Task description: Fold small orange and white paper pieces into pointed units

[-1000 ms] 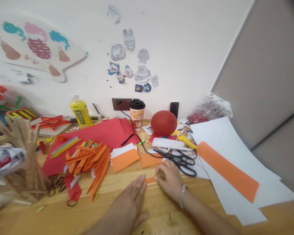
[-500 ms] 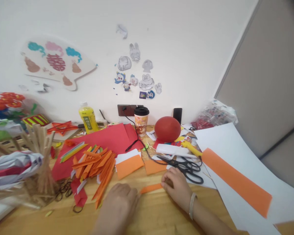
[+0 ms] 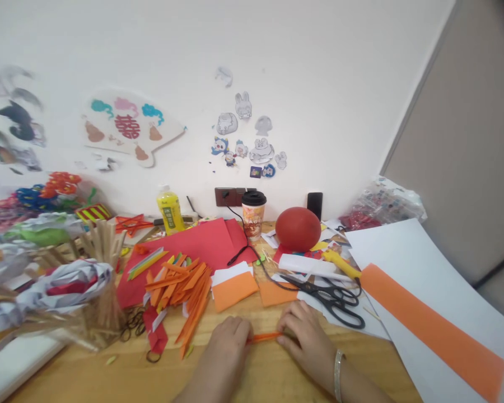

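Note:
A narrow orange paper strip (image 3: 265, 337) stretches between my two hands, low over the wooden table. My left hand (image 3: 232, 342) is closed on its left end, the fingertips partly hidden behind the knuckles. At the other end my right hand (image 3: 303, 331), with a bracelet at the wrist, pinches the strip between thumb and fingers. Black scissors (image 3: 327, 296) lie just beyond my right hand. Left of my left hand is a heap of folded orange strips (image 3: 185, 285). Orange paper pieces (image 3: 235, 291) lie flat behind both hands.
Behind stand a yellow-labelled bottle (image 3: 170, 211), a lidded cup (image 3: 253, 215) and a red balloon (image 3: 298, 229). White sheets (image 3: 395, 263) with a long orange strip (image 3: 432, 330) cover the right side. Wooden sticks (image 3: 105, 268) stand in a container at left.
The strip between my hands looks narrower now. My left hand has come to its left end and gripped it. The whole view has shifted, so the scene sits further right and lower.

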Demonstrator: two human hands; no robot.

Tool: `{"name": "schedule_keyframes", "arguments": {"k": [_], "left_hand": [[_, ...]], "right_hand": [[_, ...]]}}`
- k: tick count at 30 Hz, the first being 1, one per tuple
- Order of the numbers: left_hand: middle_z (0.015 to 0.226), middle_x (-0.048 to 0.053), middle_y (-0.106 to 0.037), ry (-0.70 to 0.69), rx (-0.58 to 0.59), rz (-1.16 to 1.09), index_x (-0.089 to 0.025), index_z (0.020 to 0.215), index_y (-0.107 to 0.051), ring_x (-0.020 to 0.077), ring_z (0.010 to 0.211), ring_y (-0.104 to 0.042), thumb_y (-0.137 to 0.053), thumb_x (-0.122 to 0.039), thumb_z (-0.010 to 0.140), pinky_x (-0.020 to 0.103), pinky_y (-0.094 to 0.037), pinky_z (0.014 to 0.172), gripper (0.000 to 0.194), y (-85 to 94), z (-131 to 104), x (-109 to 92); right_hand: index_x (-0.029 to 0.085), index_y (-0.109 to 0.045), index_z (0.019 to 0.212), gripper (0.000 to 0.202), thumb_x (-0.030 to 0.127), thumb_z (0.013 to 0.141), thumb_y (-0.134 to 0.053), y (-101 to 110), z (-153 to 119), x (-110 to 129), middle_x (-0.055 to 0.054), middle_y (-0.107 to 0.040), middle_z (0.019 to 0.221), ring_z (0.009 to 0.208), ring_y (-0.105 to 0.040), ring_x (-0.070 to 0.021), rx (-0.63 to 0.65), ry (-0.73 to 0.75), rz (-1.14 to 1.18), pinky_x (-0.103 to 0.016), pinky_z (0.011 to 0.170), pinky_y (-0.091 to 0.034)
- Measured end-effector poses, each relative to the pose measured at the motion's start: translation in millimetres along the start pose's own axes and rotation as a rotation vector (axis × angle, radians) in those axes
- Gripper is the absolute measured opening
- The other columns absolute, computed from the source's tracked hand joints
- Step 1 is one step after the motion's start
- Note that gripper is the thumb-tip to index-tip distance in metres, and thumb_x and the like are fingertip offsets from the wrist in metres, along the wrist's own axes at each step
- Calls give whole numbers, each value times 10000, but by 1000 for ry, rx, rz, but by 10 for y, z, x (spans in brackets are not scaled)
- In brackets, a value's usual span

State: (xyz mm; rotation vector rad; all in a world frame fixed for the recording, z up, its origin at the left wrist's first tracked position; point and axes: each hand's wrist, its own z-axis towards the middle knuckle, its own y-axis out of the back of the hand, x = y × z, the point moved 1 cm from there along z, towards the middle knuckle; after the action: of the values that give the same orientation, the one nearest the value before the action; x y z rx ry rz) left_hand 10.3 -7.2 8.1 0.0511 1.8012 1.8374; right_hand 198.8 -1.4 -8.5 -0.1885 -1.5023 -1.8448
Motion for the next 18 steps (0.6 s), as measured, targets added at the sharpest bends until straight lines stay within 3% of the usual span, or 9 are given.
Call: {"name": "schedule_keyframes", "arguments": {"k": [5, 8, 10, 12, 14, 15, 18], "left_hand": [[748, 20, -619, -92, -73, 70, -175, 712, -607, 170, 753, -575, -473, -20, 755, 251, -430, 677, 209, 112, 12, 48], [650, 14, -574, -73, -277, 343, -172, 643, -572, 153, 624, -552, -425, -82, 809, 229, -412, 576, 239, 399, 38, 247], [712, 49, -584, 13, -451, 535, -164, 803, -604, 200, 669, -557, -378, -144, 854, 290, -433, 612, 233, 611, 72, 429], [806, 149, -602, 81, -546, 591, -61, 1031, -567, 281, 752, -565, -304, -130, 856, 388, -447, 640, 323, 726, 124, 594], [963, 219, -600, 79, -592, 615, -28, 1114, -527, 326, 899, -560, -302, -104, 832, 454, -449, 733, 369, 692, 186, 701], [1032, 205, -599, 40, -583, 617, -65, 1118, -538, 324, 974, -549, -336, -113, 825, 456, -442, 795, 359, 620, 217, 731], [1212, 157, -567, -239, -482, 600, -117, 1154, -535, 298, 1162, -479, -404, -124, 816, 457, -379, 953, 362, 303, 289, 751]], "right_hand": [[189, -528, 725, 149, 56, 756, -587, -6, -7, -10, -17, -540, 831, 837, -474, -196, -21, 88, -2, -329, 742, -381], [210, -541, 890, 165, 86, 781, -549, -12, -10, -56, -27, -559, 899, 876, -478, -214, -75, 66, 16, -351, 768, -386], [221, -529, 944, 200, 99, 785, -522, -16, -11, -93, -32, -566, 928, 899, -477, -227, -110, 26, 16, -365, 778, -387], [224, -528, 937, 197, 103, 783, -500, -19, -10, -113, -34, -570, 925, 899, -479, -233, -118, 5, 4, -371, 778, -388], [219, -534, 925, 197, 100, 773, -496, -16, -7, -107, -39, -570, 922, 892, -484, -233, -103, 9, -18, -369, 768, -390], [215, -538, 923, 202, 94, 767, -497, -12, -6, -95, -41, -569, 925, 890, -487, -231, -92, 17, -30, -365, 763, -391], [204, -550, 907, 211, 72, 748, -506, 6, -2, -51, -46, -566, 935, 894, -492, -223, -65, 35, -62, -352, 759, -393]]}}
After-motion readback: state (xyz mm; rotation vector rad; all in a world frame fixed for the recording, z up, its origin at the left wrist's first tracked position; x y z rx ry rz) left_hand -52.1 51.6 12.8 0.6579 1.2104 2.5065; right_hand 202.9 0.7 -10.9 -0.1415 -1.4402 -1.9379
